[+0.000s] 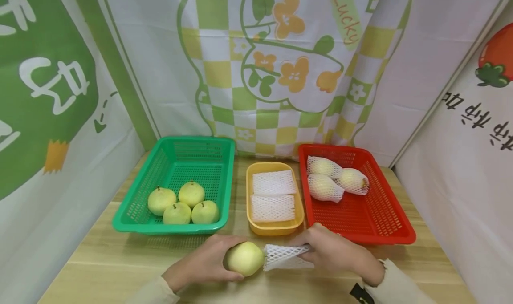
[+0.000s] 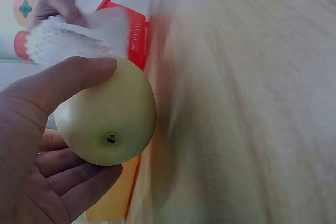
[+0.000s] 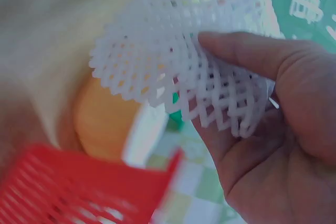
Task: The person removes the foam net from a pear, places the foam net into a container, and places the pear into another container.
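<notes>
My left hand [image 1: 206, 260] grips a pale yellow-green pear [image 1: 245, 259] close over the table, thumb on one side and fingers curled round the other. In the left wrist view, the dark blossom end of the pear [image 2: 113, 114] faces the camera. My right hand [image 1: 334, 253] pinches a white foam net sleeve [image 1: 284, 256] between thumb and fingers. The sleeve's free end points at the pear, right beside its stem. Up close in the right wrist view, the net sleeve [image 3: 178, 51] spreads partly open, with the right thumb lying on its mesh.
Several bare pears sit in a green basket [image 1: 124, 221] at the left. Two stacks of folded net sleeves [image 1: 274, 182] lie in a small yellow tray [image 1: 276, 228] at the centre. A red basket [image 1: 384, 197] at the right holds three sleeved pears [image 1: 324, 188]. Printed curtain [image 1: 276, 130] hangs behind.
</notes>
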`<state>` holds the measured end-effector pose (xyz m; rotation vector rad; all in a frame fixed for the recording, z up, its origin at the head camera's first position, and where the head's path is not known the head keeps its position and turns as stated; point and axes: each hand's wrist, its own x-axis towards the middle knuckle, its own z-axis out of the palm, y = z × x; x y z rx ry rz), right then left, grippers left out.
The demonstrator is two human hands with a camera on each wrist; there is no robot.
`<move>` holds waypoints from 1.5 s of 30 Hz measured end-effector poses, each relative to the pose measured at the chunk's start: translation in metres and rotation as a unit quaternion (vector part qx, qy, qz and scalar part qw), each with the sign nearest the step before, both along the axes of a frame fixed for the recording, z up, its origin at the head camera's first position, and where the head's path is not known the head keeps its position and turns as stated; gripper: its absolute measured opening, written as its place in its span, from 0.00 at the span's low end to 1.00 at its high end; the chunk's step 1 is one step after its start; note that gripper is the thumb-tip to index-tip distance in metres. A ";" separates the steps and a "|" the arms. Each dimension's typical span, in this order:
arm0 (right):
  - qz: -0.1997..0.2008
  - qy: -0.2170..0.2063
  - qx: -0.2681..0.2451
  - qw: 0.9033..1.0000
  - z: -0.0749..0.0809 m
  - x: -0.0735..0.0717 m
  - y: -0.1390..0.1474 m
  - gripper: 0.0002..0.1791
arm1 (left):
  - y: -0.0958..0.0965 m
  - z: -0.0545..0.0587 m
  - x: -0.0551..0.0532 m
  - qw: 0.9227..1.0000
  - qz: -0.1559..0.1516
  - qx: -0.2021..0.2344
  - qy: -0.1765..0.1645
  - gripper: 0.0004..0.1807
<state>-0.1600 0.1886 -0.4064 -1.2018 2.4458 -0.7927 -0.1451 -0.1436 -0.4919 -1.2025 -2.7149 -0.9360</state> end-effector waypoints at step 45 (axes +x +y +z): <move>0.121 0.190 0.158 0.961 -0.012 -0.149 -0.044 0.16 | 0.002 0.002 0.005 0.999 0.006 -0.033 -0.026 0.39</move>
